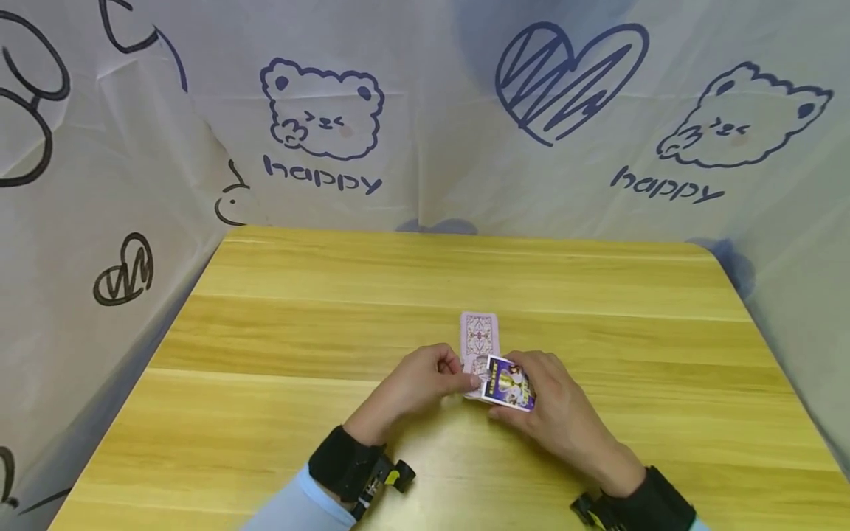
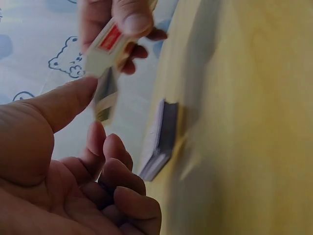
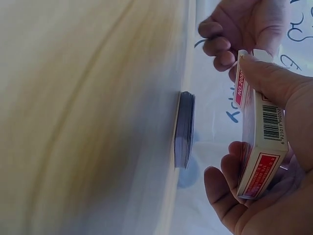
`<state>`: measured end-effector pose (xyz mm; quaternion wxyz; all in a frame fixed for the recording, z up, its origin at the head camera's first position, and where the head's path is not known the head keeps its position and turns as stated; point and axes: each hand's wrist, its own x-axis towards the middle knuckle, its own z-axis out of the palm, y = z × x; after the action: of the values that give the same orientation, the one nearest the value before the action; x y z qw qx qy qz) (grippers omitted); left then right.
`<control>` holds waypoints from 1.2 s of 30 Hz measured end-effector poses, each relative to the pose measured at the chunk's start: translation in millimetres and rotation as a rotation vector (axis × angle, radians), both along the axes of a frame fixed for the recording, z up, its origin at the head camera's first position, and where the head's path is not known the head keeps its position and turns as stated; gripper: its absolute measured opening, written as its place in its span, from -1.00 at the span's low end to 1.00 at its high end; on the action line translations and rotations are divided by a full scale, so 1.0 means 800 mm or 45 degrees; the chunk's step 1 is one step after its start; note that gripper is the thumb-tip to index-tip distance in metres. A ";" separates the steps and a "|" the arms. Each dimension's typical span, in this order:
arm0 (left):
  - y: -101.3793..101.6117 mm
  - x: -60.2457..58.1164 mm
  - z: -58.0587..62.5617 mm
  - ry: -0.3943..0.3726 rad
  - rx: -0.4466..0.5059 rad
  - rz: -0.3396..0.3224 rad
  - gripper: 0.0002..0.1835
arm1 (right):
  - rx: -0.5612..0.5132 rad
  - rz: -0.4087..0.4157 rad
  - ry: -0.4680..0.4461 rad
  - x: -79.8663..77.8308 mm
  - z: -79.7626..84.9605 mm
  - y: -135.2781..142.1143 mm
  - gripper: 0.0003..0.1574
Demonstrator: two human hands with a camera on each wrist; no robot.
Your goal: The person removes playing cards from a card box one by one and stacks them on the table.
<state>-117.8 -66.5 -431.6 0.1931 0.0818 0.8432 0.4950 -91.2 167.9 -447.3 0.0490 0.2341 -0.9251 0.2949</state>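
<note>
A small playing-card box (image 1: 508,383), purple and yellow on its face, is gripped in my right hand (image 1: 554,402) above the table. The right wrist view shows the thumb along one edge of the box (image 3: 264,127), fingers underneath, and a barcode on its side. My left hand (image 1: 425,380) pinches the flap end of the box between thumb and forefinger; its other fingers curl loosely. A deck of playing cards (image 1: 479,333) lies face down on the table just beyond both hands, its patterned pinkish back up. The box and left thumb cover the deck's near end.
The wooden table (image 1: 319,332) spreads out around the hands. Behind and beside it hangs a pale cloth (image 1: 451,147) printed with bears and hearts. Each wrist wears a black strap (image 1: 345,461) with a small camera.
</note>
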 end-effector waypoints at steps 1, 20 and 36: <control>0.001 0.002 -0.002 -0.012 0.008 -0.001 -0.68 | -0.005 0.004 0.000 0.000 0.000 -0.001 -0.05; 0.001 0.014 -0.020 -0.135 0.372 0.204 -0.68 | -0.055 0.000 0.031 0.002 0.003 -0.004 -0.01; 0.006 0.024 -0.013 0.067 0.187 0.206 -0.81 | -0.053 0.017 0.008 0.006 0.001 -0.008 -0.01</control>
<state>-99.0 -61.6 -441.9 0.1239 0.0404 0.8131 0.5673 -86.1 161.3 -446.7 0.0549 0.2404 -0.9170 0.3136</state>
